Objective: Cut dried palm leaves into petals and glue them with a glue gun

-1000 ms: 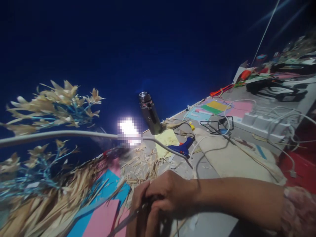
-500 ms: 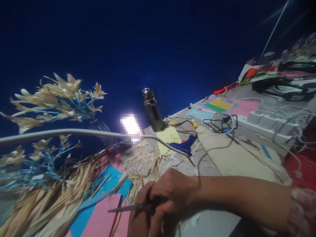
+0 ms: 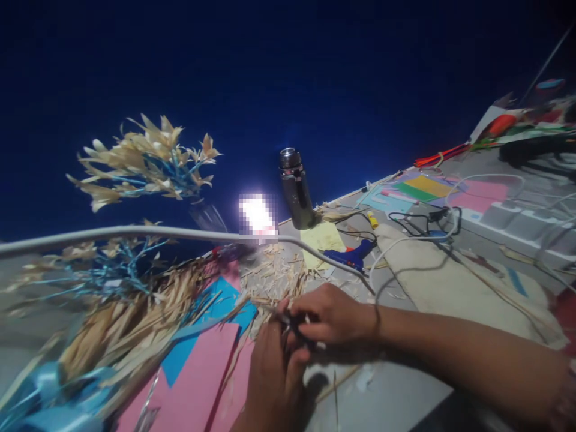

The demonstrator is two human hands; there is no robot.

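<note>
My right hand [image 3: 335,315] reaches in from the right, its fingers closed round the dark handles of a pair of scissors [image 3: 292,326]. The thin blades point left over a heap of straw strips [image 3: 270,279]. My left hand [image 3: 272,375] comes up from the bottom edge. Its fingers are curled against the scissors and the right hand, and what they pinch is hidden. Both hands hover over a pink paper sheet [image 3: 202,372] lying on a blue sheet [image 3: 216,306].
A straw-and-blue-wire sprig [image 3: 148,159] stands at left over a pile of dried leaves [image 3: 121,330]. A white cable [image 3: 135,233] crosses above the table. Behind are a dark flask [image 3: 296,189], a blue glue gun [image 3: 353,255], a yellow note [image 3: 320,240], a beige cloth [image 3: 450,282] and a power strip [image 3: 513,225].
The view has shifted, so the hands sit higher and further right. The scissors' blades, pointing far left before, are now mostly covered by the hands. The left hand shows more.
</note>
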